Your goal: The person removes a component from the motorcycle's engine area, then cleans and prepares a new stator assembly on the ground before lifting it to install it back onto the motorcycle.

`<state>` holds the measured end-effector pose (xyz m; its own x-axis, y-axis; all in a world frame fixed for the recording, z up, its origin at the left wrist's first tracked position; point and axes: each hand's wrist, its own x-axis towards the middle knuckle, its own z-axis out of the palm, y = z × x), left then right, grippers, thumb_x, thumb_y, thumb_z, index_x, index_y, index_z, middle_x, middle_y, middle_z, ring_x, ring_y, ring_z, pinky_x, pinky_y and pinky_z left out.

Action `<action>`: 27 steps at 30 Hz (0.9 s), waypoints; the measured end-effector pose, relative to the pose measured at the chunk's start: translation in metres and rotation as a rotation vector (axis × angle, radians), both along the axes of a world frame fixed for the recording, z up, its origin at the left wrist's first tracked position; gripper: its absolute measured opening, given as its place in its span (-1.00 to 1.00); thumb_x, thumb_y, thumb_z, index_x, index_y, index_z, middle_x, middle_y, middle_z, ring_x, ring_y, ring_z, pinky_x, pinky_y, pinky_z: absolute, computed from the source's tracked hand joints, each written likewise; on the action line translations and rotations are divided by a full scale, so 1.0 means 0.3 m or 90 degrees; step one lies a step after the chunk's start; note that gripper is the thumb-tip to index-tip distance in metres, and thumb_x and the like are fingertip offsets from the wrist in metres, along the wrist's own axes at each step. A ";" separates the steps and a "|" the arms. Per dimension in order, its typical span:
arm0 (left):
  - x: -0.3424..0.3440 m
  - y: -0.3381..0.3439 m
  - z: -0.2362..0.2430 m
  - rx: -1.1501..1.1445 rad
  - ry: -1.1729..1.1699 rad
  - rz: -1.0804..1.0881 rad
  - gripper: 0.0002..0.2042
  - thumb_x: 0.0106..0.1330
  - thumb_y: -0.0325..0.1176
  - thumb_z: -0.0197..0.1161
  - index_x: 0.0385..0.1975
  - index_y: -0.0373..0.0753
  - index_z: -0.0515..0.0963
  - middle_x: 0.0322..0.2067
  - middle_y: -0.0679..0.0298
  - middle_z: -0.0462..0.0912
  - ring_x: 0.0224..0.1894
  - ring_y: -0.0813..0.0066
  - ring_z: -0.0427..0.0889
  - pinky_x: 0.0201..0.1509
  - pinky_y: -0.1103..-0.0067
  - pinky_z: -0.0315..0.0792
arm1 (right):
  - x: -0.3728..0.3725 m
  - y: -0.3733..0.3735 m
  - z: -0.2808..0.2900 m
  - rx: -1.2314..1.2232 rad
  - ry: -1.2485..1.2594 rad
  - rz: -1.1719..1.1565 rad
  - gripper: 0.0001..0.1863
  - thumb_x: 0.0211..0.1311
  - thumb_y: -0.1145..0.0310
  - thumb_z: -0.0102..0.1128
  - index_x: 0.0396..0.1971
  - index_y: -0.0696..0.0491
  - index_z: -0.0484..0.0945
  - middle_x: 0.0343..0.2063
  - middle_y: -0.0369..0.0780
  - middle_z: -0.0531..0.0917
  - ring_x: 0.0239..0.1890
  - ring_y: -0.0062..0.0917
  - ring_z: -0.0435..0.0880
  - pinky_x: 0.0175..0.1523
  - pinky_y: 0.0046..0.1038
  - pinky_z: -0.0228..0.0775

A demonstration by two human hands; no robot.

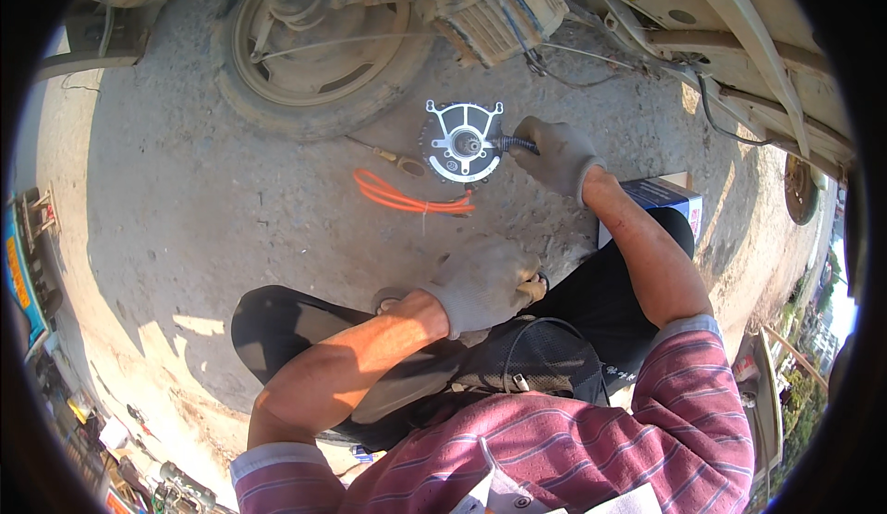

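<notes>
On the ground ahead lies a round motor [454,118], with a silver spoked end cover over a dark body and a shaft at its middle. My right hand [557,156], in a grey glove, is closed around the black ribbed cable sleeve [520,144] at the motor's right side. Just below the motor rests a loop of orange cable [393,193], bound with a thin tie. Over my lap, my left hand [485,283], also gloved, has its fingers curled in. Whatever those fingers hold, if anything, is hidden.
A dusty wheel [325,112] and a finned metal unit [504,17] are above the motor. Vehicle frame rails [739,15] overhang the upper right. A blue box [665,193] stands beside my right knee. Left of the motor lies a small tool with a yellowish handle [384,154].
</notes>
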<state>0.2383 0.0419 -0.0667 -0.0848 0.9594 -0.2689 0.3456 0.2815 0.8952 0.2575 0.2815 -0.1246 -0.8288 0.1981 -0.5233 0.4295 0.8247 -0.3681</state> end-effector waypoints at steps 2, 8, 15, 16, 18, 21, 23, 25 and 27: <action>0.002 0.004 -0.002 -0.010 0.011 -0.001 -0.83 0.30 -0.21 0.30 -0.36 -0.13 0.73 -0.34 0.08 0.75 -0.16 -0.06 0.71 -0.02 0.08 0.53 | -0.002 -0.003 -0.001 -0.002 0.000 0.000 -0.69 0.44 0.11 0.30 -0.07 0.04 0.66 -0.23 0.00 0.79 -0.13 -0.02 0.77 -0.03 -0.09 0.56; 0.019 -0.004 -0.016 0.044 0.027 0.035 -0.83 0.28 -0.19 0.32 -0.36 -0.15 0.71 -0.35 0.07 0.73 -0.15 -0.06 0.70 0.00 0.10 0.53 | 0.000 -0.009 0.005 -0.013 0.003 -0.015 -0.69 0.42 0.14 0.30 -0.05 0.05 0.66 -0.22 0.00 0.79 -0.12 -0.04 0.78 -0.02 -0.10 0.55; 0.025 -0.002 -0.013 0.070 0.017 0.038 -0.82 0.28 -0.20 0.34 -0.38 -0.16 0.71 -0.34 0.07 0.74 -0.15 -0.06 0.71 -0.02 0.09 0.54 | -0.002 -0.015 0.012 -0.003 0.008 -0.006 -0.69 0.42 0.13 0.31 -0.05 0.04 0.66 -0.23 -0.01 0.79 -0.12 -0.03 0.78 -0.01 -0.11 0.56; 0.024 -0.003 -0.008 0.064 0.015 0.036 -0.82 0.28 -0.19 0.35 -0.38 -0.16 0.71 -0.34 0.07 0.74 -0.15 -0.06 0.71 -0.02 0.09 0.54 | -0.003 -0.016 0.015 -0.001 0.003 -0.006 -0.69 0.41 0.13 0.31 -0.05 0.04 0.67 -0.23 -0.01 0.79 -0.12 -0.03 0.78 -0.01 -0.11 0.56; 0.022 -0.006 0.002 0.055 0.014 0.034 -0.81 0.29 -0.18 0.36 -0.38 -0.17 0.71 -0.34 0.06 0.75 -0.15 -0.06 0.72 -0.01 0.08 0.53 | -0.004 -0.020 0.019 0.003 -0.002 -0.005 -0.69 0.41 0.12 0.31 -0.06 0.04 0.67 -0.23 -0.02 0.80 -0.12 -0.03 0.78 -0.01 -0.11 0.56; 0.022 -0.008 0.014 0.044 0.016 0.029 -0.79 0.31 -0.16 0.37 -0.35 -0.18 0.72 -0.34 0.05 0.75 -0.14 -0.08 0.72 -0.01 0.07 0.53 | -0.004 -0.026 0.026 0.006 -0.001 -0.003 -0.69 0.41 0.12 0.32 -0.07 0.03 0.68 -0.22 -0.02 0.80 -0.12 -0.03 0.78 -0.01 -0.10 0.56; 0.022 -0.010 0.021 0.029 0.024 0.019 -0.78 0.33 -0.16 0.37 -0.32 -0.18 0.72 -0.32 0.03 0.75 -0.14 -0.09 0.72 0.00 0.07 0.53 | -0.004 -0.030 0.028 0.008 -0.001 -0.002 -0.70 0.40 0.11 0.32 -0.09 0.03 0.68 -0.22 -0.03 0.80 -0.12 -0.03 0.78 -0.01 -0.11 0.57; 0.023 -0.009 0.028 0.019 0.014 0.006 -0.74 0.38 -0.10 0.33 -0.34 -0.18 0.69 -0.33 0.04 0.72 -0.13 -0.08 0.69 0.00 0.08 0.50 | -0.004 -0.036 0.034 0.006 0.008 0.003 -0.70 0.40 0.11 0.32 -0.09 0.03 0.68 -0.22 -0.03 0.80 -0.11 -0.03 0.78 -0.01 -0.11 0.57; 0.025 -0.009 0.034 0.007 0.014 0.000 -0.73 0.39 -0.09 0.32 -0.31 -0.18 0.69 -0.32 0.02 0.72 -0.12 -0.08 0.69 0.02 0.08 0.49 | -0.005 -0.042 0.041 0.010 0.013 0.004 -0.70 0.40 0.10 0.31 -0.10 0.03 0.68 -0.22 -0.03 0.80 -0.11 -0.04 0.78 -0.01 -0.11 0.57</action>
